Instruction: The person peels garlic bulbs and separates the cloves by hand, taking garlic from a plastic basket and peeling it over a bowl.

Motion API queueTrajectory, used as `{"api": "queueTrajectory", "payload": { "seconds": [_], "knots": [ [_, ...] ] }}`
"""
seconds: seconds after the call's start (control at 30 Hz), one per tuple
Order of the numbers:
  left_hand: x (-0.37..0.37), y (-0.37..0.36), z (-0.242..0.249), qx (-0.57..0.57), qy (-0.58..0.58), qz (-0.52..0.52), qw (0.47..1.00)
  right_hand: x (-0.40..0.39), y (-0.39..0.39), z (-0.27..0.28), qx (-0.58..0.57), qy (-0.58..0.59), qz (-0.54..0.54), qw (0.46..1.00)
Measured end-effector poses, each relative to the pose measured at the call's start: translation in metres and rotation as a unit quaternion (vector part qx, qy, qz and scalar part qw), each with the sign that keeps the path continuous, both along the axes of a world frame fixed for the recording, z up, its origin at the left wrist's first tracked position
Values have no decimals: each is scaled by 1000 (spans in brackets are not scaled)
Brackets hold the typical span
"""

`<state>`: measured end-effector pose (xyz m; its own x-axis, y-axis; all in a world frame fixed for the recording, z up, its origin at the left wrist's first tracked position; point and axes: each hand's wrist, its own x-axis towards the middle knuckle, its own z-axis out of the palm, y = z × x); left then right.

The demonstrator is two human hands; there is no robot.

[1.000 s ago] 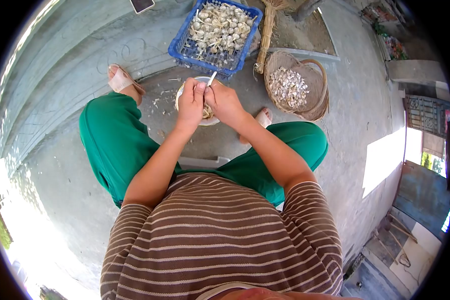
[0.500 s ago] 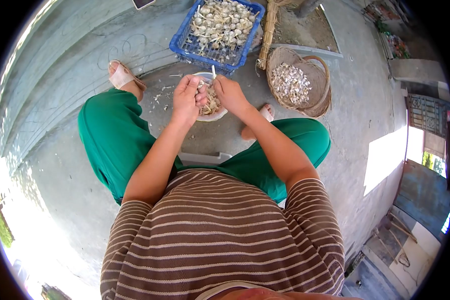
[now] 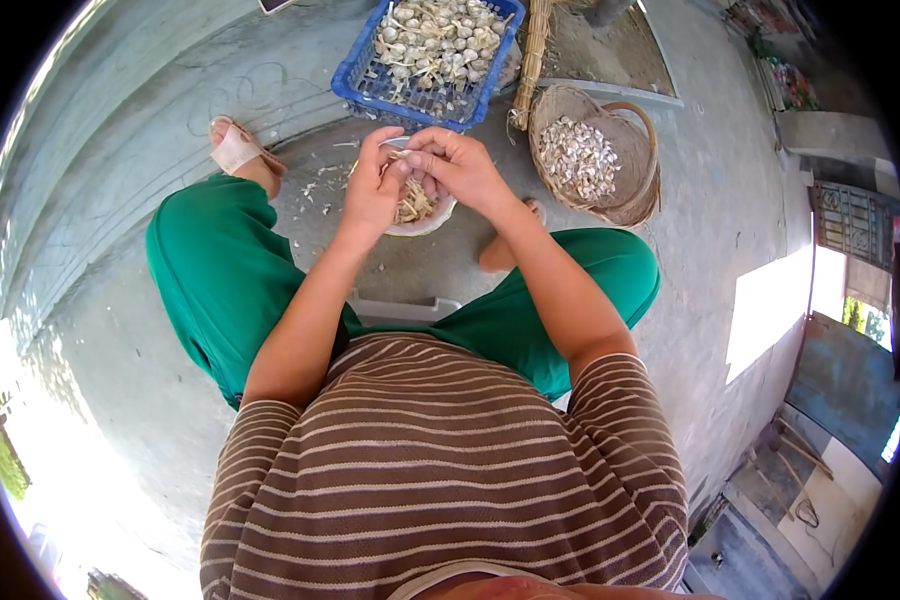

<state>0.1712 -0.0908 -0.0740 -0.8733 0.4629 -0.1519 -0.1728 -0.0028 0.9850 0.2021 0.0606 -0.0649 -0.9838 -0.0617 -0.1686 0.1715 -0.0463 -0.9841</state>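
My left hand (image 3: 372, 190) and my right hand (image 3: 460, 170) meet over a pale bowl (image 3: 432, 224), fingertips pinched together. Between them is a small whitish piece of garlic (image 3: 401, 155), mostly covered by my fingers. Dry stalks and skins (image 3: 416, 203) lie in the bowl, partly hidden under my hands. Just beyond stands a blue plastic crate (image 3: 348, 85) heaped with garlic bulbs (image 3: 440, 42). To the right, a wicker basket (image 3: 642, 190) with a handle holds loose garlic cloves (image 3: 578, 157).
Bits of skin (image 3: 322, 188) are scattered on the concrete floor left of the bowl. A straw bundle (image 3: 530, 65) lies between crate and basket. My green-trousered knees (image 3: 215, 240) frame the bowl on both sides. A curved step (image 3: 140, 120) rises at the left.
My hands have come together, fingertips now meeting. The pale stalk that stood up from my right hand is no longer visible. The whole view has shifted slightly.
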Motion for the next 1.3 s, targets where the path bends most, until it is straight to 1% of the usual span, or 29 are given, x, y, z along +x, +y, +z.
{"api": "queueTrajectory", "payload": {
  "seconds": [0.03, 0.1, 0.13, 0.17, 0.2, 0.23, 0.37, 0.43, 0.5, 0.57, 0.6, 0.63, 0.67, 0.7, 0.73, 0.77, 0.83, 0.87, 0.9, 0.93, 0.97, 1.0, 1.03, 1.07, 1.13, 1.17, 1.2, 1.23, 1.3],
  "knots": [
    [-1, -1, -1, 19, -17, 4, 1000, 0, 1, 0, -1, 0, -1, 1000],
    [0, -2, -1, 26, -29, 2, 999, 0, 5, -1, -52, -49, -21, 997],
    [0, -2, -1, 35, -41, 0, 999, 0, 6, -3, -53, -49, -23, 997],
    [0, -3, -3, 35, -41, -2, 999, 1, 6, -5, -85, -54, -32, 994],
    [-1, -4, -3, 77, -69, -3, 995, 2, 6, -7, -116, -60, -40, 991],
    [-3, -4, -4, 118, -97, -3, 988, 2, 6, -8, -116, -60, -41, 991],
    [-6, -5, -4, 138, -140, 0, 981, 3, 2, -8, -174, -81, -43, 980],
    [-6, -5, -4, 180, -153, -3, 972, 4, 1, -8, -189, -87, -41, 977],
    [-4, -4, -3, 176, -154, 5, 972, 6, 1, -10, -240, -84, -21, 967],
    [-3, -4, -3, 172, -154, 14, 973, 6, 0, -10, -259, -87, -27, 961],
    [-3, -4, -4, 143, -152, 36, 977, 7, -1, -9, -278, -90, -33, 956],
    [-3, -4, -6, 113, -149, 57, 981, 6, -3, -8, -278, -90, -33, 956],
    [-5, -5, -8, 113, -148, 57, 981, 6, -6, -7, -264, -83, -68, 959],
    [-7, -7, -11, 60, -100, 53, 992, 5, -8, -6, -250, -76, -103, 960],
    [-8, -7, -14, 7, -51, 48, 998, 5, -7, -7, -249, -75, -103, 960],
    [-8, -6, -18, 7, -51, 48, 998, 5, -6, -9, -230, -70, -101, 965],
    [-8, -3, -24, -80, 163, 80, 980, 5, -5, -12, -210, -65, -100, 970],
    [-8, -2, -26, -80, 163, 80, 980, 5, -5, -13, -166, -42, -95, 981],
    [-7, -1, -26, -46, 121, 46, 990, 5, -6, -15, -121, -19, -89, 988],
    [-7, 0, -26, -12, 79, 13, 997, 6, -7, -18, -121, -19, -90, 988],
    [-7, 0, -25, -11, 80, 13, 997, 8, -8, -20, -78, -8, -84, 993],
    [-7, -1, -22, -20, 51, 10, 998, 7, -9, -18, -35, 6, -77, 996],
    [-6, -2, -20, -29, 20, 5, 999, 6, -9, -16, -34, 7, -76, 996],
    [-6, -3, -19, -29, 21, 6, 999, 6, -10, -15, -31, 13, -89, 995],
    [-5, -1, -11, 88, -133, 13, 987, 6, -10, -13, -27, 19, -101, 994],
    [-6, -2, -11, 89, -133, 14, 987, 6, -9, -14, -83, 6, -102, 991],
    [-7, -4, -11, 127, -171, -6, 977, 6, -8, -15, -139, -8, -103, 985],
    [-8, -5, -11, 165, -209, -26, 964, 6, -8, -16, -139, -7, -103, 985],
    [-7, -5, -11, 178, -220, -31, 959, 7, -10, -14, -296, -47, -104, 948]
  ]
}}
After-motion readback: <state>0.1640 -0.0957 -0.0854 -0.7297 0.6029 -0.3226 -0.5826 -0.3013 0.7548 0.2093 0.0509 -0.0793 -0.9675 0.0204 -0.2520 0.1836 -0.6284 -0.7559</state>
